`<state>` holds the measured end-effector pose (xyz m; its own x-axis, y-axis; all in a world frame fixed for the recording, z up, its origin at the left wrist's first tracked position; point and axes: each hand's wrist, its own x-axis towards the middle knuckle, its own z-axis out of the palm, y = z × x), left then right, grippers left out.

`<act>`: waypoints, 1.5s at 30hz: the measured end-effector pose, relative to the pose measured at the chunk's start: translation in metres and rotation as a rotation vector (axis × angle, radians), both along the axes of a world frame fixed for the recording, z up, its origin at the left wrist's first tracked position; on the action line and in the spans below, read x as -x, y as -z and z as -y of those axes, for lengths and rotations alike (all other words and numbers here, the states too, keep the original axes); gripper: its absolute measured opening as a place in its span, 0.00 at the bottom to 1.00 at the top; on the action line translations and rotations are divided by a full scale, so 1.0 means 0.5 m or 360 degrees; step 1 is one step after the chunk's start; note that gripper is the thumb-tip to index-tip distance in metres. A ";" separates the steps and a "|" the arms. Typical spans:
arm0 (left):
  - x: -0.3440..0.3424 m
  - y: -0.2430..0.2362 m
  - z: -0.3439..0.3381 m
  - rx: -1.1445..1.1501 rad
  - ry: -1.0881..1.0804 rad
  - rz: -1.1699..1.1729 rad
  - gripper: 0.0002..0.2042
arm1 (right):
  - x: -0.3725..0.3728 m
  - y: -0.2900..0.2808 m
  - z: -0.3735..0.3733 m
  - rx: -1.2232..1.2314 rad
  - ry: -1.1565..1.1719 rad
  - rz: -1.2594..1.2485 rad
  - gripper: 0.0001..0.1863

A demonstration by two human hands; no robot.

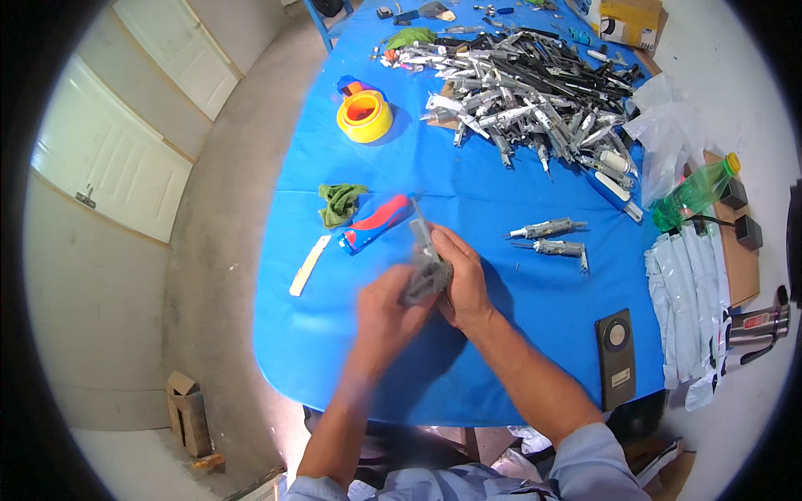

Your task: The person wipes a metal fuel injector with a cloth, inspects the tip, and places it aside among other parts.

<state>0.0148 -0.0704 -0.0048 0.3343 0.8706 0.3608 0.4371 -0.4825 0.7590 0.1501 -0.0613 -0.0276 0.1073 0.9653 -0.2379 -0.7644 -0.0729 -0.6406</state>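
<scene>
The left hand (386, 296), blurred, has its fingers curled in against a dark grey wad (424, 284), while the right hand (464, 280), just beside it, is closed round a slim grey part (423, 238); both are above the near half of the blue-covered desk (326, 359). From the left, one cardboard box (189, 413) stands on the floor, then on the desk come one pale strip (310, 265), slanting away and to the right, one crumpled green cloth (341, 204) and one red-and-blue tube-shaped thing (376, 224), with one yellow roll (365, 117) farther off. The slim grey part sits between the hands, its long axis running away from the person and leaning a little left, its far end pointing up the desk; its near end is hidden by the wad and fingers, and blur leaves the wad's outline unclear. Beyond and to the right spreads a pile of grey, white and black parts (535, 100), overlapping too much to count. Nearer lie two loose grey parts (547, 228), apart from the pile, their long axes roughly crosswise and thin ends pointing left; the nearer one bends at its right end. Farther right are one dark phone-like slab (616, 359), several overlapping pale plastic packs (687, 292) and one green bottle (696, 194), tilted, its yellow cap up and right.
</scene>
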 end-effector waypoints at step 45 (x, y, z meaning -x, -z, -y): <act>0.002 -0.010 0.053 0.0437 -0.0559 0.0514 0.06 | 0.033 0.006 0.017 -0.0083 -0.0415 -0.0153 0.18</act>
